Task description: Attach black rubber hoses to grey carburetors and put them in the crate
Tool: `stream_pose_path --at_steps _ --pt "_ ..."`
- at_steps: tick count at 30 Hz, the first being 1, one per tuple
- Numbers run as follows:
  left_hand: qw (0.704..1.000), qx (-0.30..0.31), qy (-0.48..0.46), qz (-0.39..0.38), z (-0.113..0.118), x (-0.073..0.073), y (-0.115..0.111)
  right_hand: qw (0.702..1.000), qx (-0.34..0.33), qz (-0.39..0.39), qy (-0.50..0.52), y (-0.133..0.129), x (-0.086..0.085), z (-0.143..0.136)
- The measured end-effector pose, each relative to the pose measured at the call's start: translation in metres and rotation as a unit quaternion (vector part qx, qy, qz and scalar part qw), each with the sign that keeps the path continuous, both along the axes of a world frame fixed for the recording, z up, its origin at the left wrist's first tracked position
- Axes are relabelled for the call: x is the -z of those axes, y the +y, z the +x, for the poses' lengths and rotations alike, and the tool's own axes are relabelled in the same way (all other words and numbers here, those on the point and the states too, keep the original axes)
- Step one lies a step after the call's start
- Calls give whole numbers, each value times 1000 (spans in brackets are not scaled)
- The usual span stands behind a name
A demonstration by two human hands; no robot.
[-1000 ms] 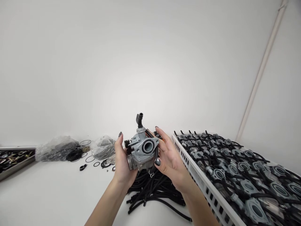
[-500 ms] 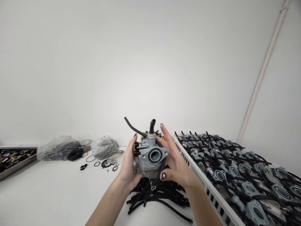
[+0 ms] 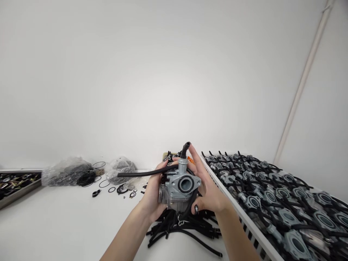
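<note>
A grey metal carburetor (image 3: 176,190) is held up between my two hands, its round bore facing me. My left hand (image 3: 152,195) grips its left side, the fingers partly hidden behind it. My right hand (image 3: 208,188) closes around the right side, thumb at the lower front and index finger reaching up to the black elbow cap (image 3: 185,149) on top. A black hose (image 3: 141,174) sticks out leftward from the carburetor over my left fingers. Another black hose curves down its right side to a small metal clip (image 3: 181,222).
Loose black hoses (image 3: 187,232) lie on the white table under my hands. At right, a white crate (image 3: 231,197) holds many carburetors. Plastic bags (image 3: 119,170), black rings (image 3: 111,189) and a metal tray (image 3: 24,195) of small parts are at left.
The carburetor has moved slightly right and turned a little. Its upper hose now points flat to the left instead of up. My right index finger now touches the elbow cap.
</note>
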State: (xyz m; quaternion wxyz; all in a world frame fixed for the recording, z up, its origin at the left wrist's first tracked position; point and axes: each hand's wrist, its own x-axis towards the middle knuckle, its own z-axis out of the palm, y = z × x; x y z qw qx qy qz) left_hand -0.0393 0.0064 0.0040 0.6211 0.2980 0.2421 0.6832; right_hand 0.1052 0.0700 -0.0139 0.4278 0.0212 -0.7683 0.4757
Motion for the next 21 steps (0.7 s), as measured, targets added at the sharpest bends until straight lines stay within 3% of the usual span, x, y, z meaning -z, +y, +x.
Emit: stream_pose_path --at_steps 4,8,11,15,18,21 --pt "999 11 -9 -31 -1 5 4 999 4 -12 33 8 3 -2" --pt "1000 7 -24 -16 1 6 7 995 74 1 65 12 1 -2" --pt "999 -30 -26 12 4 7 9 993 99 -1 64 17 1 1" --pt "983 -163 9 87 4 10 14 987 144 0 71 28 1 9" --pt "944 -303 71 114 -1 13 17 972 216 9 87 27 -2 15" --pt "902 -399 113 120 -6 15 17 958 280 48 46 12 -7 18"
